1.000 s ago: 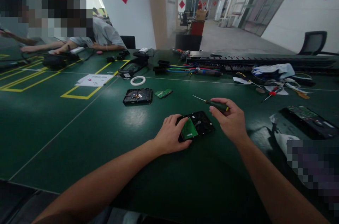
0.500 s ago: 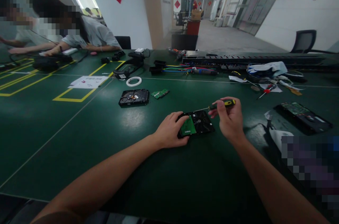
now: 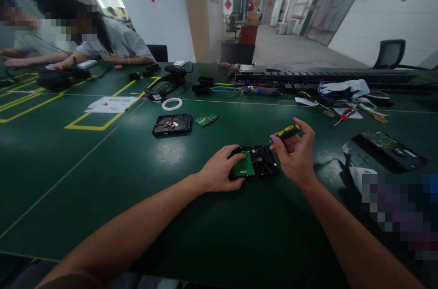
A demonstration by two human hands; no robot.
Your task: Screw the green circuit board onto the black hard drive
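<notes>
A black hard drive (image 3: 265, 163) with a green circuit board (image 3: 243, 165) on its left part lies flat on the green table. My left hand (image 3: 222, 169) grips its left end, thumb along the near edge and fingers over the far edge and board. Above the drive's right side, my right hand (image 3: 296, 150) is closed around a yellow-and-black screwdriver (image 3: 288, 132). The handle tilts up to the right, while the thin shaft slants down left to the drive's far part. Whether the tip touches a screw, I cannot tell.
Beyond the left hand lie another hard drive (image 3: 172, 125), a loose green circuit board (image 3: 206, 120) and a white ring (image 3: 172, 104). A third drive (image 3: 390, 150) is at right, near a red-tipped screwdriver (image 3: 343, 117). Cables (image 3: 232, 88) and a long black rack (image 3: 308, 80) line the back. Two people sit at left.
The screwdriver has tilted steeper, its handle raised and its tip shifted right over the drive. My right fingers have opened out somewhat around the handle. My left hand stays on the drive.
</notes>
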